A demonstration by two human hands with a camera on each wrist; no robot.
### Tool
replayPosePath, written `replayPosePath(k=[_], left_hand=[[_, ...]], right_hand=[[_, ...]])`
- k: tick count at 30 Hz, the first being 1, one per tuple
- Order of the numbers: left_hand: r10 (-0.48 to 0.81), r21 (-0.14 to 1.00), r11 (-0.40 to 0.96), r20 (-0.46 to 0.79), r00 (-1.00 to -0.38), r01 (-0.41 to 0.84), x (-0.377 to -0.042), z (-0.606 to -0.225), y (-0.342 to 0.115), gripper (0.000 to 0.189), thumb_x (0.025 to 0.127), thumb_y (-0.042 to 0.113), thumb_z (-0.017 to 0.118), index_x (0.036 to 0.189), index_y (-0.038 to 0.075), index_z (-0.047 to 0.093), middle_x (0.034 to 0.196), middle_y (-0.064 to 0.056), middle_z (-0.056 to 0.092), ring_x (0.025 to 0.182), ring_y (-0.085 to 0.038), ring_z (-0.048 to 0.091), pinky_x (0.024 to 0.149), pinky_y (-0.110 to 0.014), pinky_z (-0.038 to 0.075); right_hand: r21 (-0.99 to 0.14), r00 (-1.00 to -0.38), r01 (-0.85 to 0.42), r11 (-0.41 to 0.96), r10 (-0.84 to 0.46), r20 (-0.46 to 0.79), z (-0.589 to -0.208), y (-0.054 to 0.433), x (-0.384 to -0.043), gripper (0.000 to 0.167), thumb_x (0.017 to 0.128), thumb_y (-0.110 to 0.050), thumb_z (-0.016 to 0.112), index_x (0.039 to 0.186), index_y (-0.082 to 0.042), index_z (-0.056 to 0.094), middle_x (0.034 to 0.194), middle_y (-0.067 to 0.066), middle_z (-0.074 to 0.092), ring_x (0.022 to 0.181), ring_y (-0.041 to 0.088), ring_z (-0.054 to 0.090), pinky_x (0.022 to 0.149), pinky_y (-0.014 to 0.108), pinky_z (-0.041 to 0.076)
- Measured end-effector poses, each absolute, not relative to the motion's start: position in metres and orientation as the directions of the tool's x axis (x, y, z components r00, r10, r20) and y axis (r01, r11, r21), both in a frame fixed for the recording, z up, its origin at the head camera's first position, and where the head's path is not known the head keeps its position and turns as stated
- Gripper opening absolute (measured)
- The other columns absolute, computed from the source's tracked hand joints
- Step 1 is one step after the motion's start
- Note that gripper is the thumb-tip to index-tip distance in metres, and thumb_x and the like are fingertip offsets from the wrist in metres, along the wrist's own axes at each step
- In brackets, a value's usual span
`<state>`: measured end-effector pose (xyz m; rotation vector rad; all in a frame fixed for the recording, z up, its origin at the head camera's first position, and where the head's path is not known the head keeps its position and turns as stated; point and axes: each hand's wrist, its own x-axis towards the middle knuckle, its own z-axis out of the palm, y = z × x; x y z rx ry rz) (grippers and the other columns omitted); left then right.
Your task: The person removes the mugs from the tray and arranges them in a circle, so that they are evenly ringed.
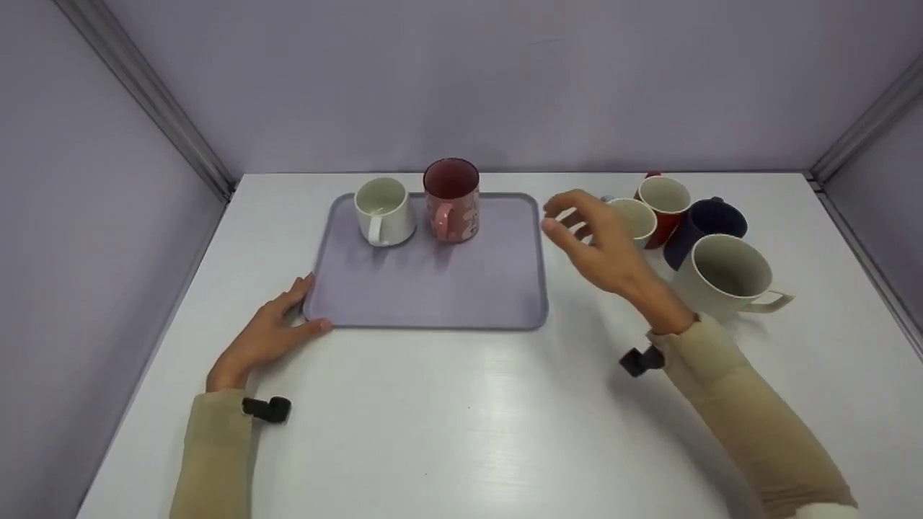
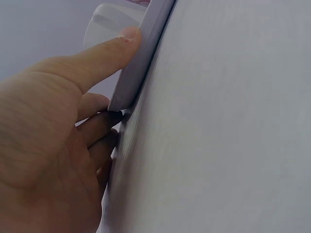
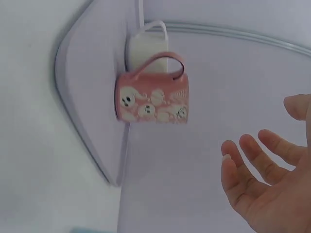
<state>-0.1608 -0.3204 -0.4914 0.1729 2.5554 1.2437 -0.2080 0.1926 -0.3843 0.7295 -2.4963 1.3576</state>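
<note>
A lilac tray point(image 1: 433, 295) lies on the white table. My left hand point(image 1: 270, 335) holds its front left corner, thumb along the front rim and fingers at the left side; the left wrist view shows the thumb on the tray's edge point(image 2: 141, 63). Two mugs stand upright at the back of the tray: a white mug point(image 1: 389, 220) and, to its right, a pink mug point(image 1: 458, 213) with pale ghost figures point(image 3: 146, 111). In the air between the tray and the other mugs is my right hand point(image 1: 606, 249), fingers loosely bent, holding nothing.
Right of the tray stand several more mugs: a pale one point(image 1: 638, 218) partly behind my right hand, a red one point(image 1: 667, 209) with a whitish inside, a dark blue one point(image 1: 699, 227) and a large cream one point(image 1: 721, 281). Lilac walls point(image 1: 505, 86) enclose the table's back and sides.
</note>
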Motion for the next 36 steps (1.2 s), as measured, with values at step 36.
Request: replayPosePath(k=[36], left_hand=[[0.234, 0.775, 0.632, -0.196, -0.952, -0.004, -0.161, -0.491, -0.320, 0.098, 0.099, 0.049, 0.076, 0.172, 0.016, 0.020, 0.179, -0.017, 0.008, 0.167, -0.039, 0.003, 0.135, -0.061, 0.005]], right_hand=[[-0.995, -0.974, -0.062, 0.078, -0.223, 0.043, -0.457, 0.026, -0.252, 0.037, 0.117, -0.025, 0.044, 0.106, 0.005, 0.060, 0.089, 0.008, 0.059, 0.082, 0.027, 0.065, 0.067, 0.031, 0.052]])
